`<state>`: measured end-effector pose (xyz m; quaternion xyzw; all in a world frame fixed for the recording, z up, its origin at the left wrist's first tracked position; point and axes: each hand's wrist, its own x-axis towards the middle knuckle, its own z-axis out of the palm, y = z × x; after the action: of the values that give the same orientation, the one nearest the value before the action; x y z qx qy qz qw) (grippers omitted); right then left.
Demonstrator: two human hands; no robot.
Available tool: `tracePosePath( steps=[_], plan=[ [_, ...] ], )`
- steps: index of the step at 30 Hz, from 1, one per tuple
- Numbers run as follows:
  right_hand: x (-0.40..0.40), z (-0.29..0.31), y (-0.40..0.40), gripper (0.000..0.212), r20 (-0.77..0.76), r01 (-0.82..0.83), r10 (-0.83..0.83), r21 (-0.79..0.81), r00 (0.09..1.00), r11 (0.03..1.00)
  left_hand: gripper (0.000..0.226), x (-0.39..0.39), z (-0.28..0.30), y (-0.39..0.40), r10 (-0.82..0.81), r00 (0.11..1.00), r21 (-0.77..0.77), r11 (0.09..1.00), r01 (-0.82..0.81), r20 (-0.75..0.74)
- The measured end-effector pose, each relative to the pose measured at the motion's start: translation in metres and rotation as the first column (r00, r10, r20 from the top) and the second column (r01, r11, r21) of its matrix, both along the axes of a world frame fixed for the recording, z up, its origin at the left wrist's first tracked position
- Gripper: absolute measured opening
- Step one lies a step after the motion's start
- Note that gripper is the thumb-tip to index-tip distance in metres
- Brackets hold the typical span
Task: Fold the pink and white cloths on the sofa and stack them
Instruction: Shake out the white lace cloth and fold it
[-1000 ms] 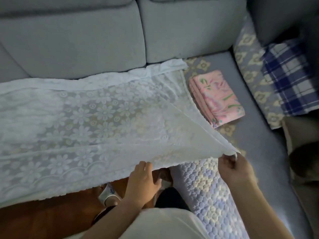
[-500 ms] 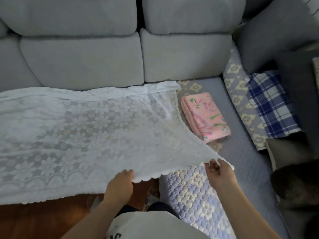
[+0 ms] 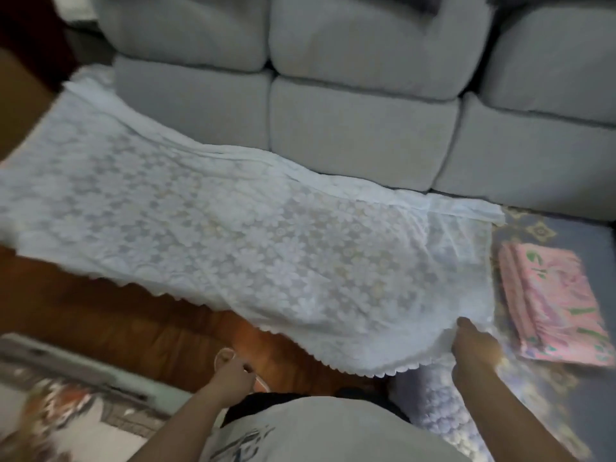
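Observation:
A long white lace cloth (image 3: 233, 235) lies spread along the sofa seat, and its scalloped near edge hangs over the front. My right hand (image 3: 473, 348) grips the cloth's near right corner. My left hand (image 3: 233, 373) is off the cloth, low over the floor, with its fingers loosely curled and nothing in them. A folded pink floral cloth (image 3: 553, 305) lies on the seat just right of the white cloth, apart from my right hand.
Grey back cushions (image 3: 360, 128) stand behind the cloth. The seat carries a patterned cover (image 3: 540, 231), and a lilac quilted cover (image 3: 436, 415) hangs at its front. Below are a wooden floor (image 3: 133, 315), a white slipper (image 3: 224, 356) and a patterned rug (image 3: 66, 411).
My left hand has let go of the white cloth's near edge and dropped towards the floor. The cloth has settled flatter on the seat. My view has swung left; my right hand keeps the corner.

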<state>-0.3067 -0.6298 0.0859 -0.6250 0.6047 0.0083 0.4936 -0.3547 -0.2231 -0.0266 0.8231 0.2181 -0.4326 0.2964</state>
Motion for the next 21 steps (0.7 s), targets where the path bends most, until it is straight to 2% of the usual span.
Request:
tracePosePath(
  steps=[2,3,5,9,11,13,17,21],
  plan=[
    [0.028,0.01,0.068,0.033,-0.005,-0.214,0.214,-0.059,0.977,0.975,0.011,0.004,0.008,0.029,0.249,0.968,-0.099,0.964,-0.247,0.008],
    [0.041,0.012,0.104,0.036,0.008,-0.318,0.32,-0.092,0.947,0.943,0.012,0.005,0.009,0.045,0.373,0.928,-0.154,0.916,-0.37,-0.009],
    [0.066,0.014,0.181,0.037,0.094,-0.449,0.459,-0.109,0.883,0.887,0.014,0.009,0.011,0.087,0.5,0.865,-0.23,0.837,-0.497,-0.049],
    [0.115,0.014,0.321,0.059,0.217,-0.558,0.567,-0.107,0.795,0.823,0.017,0.021,0.024,0.198,0.476,0.875,-0.268,0.835,-0.481,-0.086],
    [0.138,0.026,0.383,0.042,0.265,-0.608,0.616,-0.124,0.741,0.784,0.016,0.028,0.038,0.258,0.488,0.872,-0.215,0.849,-0.483,-0.033],
    [0.156,0.045,0.435,0.025,0.306,-0.641,0.645,-0.13,0.7,0.757,0.018,0.039,0.052,0.312,0.551,0.834,-0.172,0.825,-0.539,0.034],
    [0.194,0.067,0.507,0.036,0.364,-0.66,0.658,-0.14,0.659,0.738,0.017,0.065,0.066,0.379,0.745,0.662,-0.251,0.658,-0.71,0.082],
    [0.229,0.079,0.571,0.038,0.364,-0.704,0.702,-0.153,0.612,0.693,0.013,0.088,0.078,0.398,0.855,0.519,-0.359,0.492,-0.793,0.024]
  ],
)
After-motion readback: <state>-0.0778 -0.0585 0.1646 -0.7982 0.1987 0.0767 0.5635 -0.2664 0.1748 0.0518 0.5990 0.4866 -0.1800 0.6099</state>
